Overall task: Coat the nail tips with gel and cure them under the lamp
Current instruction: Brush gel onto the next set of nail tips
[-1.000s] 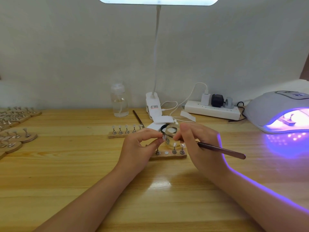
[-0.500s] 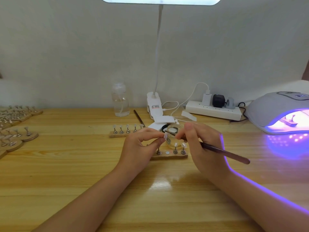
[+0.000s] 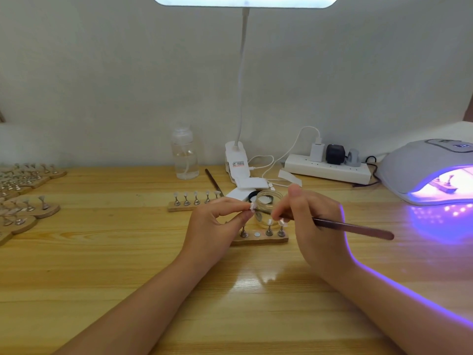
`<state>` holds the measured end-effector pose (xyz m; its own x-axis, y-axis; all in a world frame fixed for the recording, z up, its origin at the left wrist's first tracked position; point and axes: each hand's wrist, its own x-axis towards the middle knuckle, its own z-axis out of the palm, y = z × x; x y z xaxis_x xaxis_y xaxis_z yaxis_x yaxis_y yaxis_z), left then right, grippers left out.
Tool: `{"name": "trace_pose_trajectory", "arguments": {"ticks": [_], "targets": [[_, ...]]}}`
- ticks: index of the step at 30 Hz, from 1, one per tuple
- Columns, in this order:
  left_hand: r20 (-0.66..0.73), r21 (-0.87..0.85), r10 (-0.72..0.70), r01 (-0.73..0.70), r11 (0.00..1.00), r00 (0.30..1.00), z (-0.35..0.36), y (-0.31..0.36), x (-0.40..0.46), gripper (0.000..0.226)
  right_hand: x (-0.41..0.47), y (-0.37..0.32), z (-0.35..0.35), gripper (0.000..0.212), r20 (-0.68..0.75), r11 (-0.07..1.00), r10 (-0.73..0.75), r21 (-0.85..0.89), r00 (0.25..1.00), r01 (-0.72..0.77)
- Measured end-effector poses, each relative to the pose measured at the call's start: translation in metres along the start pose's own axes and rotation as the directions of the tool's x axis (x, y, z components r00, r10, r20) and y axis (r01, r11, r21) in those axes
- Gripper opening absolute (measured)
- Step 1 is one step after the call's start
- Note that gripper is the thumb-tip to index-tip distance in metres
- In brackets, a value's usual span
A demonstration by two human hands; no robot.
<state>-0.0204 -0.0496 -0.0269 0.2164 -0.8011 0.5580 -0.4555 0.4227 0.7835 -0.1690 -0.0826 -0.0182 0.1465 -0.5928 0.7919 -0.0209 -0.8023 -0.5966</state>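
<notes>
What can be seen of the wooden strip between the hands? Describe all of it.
The wooden strip is a short, pale bar lying flat on the table, just in front of the glass jar. Three metal pegs stand upright on it; two carry pale nail tips. One round silver disc sits bare. Neither hand touches it.
</notes>
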Motion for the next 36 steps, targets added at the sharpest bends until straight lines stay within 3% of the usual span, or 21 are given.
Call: {"name": "trace_pose_trajectory", "arguments": {"ticks": [3,7,11,15,19,23,27,31,36], "targets": [[-0.002,0.002,0.009,-0.009,1.000,1.000,0.0001,0.0010,-0.0003,0.020,0.0009,0.0001,0.0004,0.044,0.035,0.997,-0.008,-0.070,0.999,0.010],[-0.007,0.003,0.010,-0.010,1.000,1.000,0.0003,0.0017,-0.0003,0.020,-0.0011,-0.0009,0.0004,0.045,0.024,0.998,0.037,0.041,0.999,-0.038],[-0.015,0.005,0.013,-0.013,1.000,1.000,-0.0001,0.0014,-0.0004,0.020,0.0020,-0.0019,0.0012,0.043,0.043,0.994,-0.022,-0.102,0.999,0.026],[-0.004,-0.004,-0.006,0.006,1.000,1.000,-0.0008,0.0017,-0.0008,0.020,-0.0008,-0.0027,0.0010,0.047,0.038,1.000,0.015,-0.001,0.999,-0.015],[-0.011,-0.011,-0.011,0.011,1.000,1.000,-0.0010,0.0027,-0.0012,0.022,0.0009,-0.0028,0.0006,0.043,0.045,0.995,-0.018,-0.099,0.999,0.023],[-0.020,-0.013,-0.027,0.026,1.000,0.999,-0.0009,0.0040,-0.0018,0.026,-0.0018,-0.0038,0.0020,0.048,0.047,0.999,0.036,0.013,0.998,-0.036],[-0.012,-0.012,-0.029,0.029,1.000,1.000,-0.0012,0.0047,-0.0014,0.021,-0.0006,-0.0035,0.0023,0.040,0.043,0.997,0.013,-0.070,0.999,-0.010],[-0.026,0.007,-0.060,0.060,0.998,0.998,-0.0016,0.0056,-0.0016,0.020,-0.0043,-0.0035,0.0021,0.047,0.042,0.991,0.115,0.071,0.993,-0.117],[-0.076,0.045,0.019,-0.016,0.999,0.997,-0.0026,0.0065,-0.0015,0.025,-0.0018,-0.0019,0.0000,0.041,-0.044,0.992,0.125,0.028,0.991,-0.124]]}}
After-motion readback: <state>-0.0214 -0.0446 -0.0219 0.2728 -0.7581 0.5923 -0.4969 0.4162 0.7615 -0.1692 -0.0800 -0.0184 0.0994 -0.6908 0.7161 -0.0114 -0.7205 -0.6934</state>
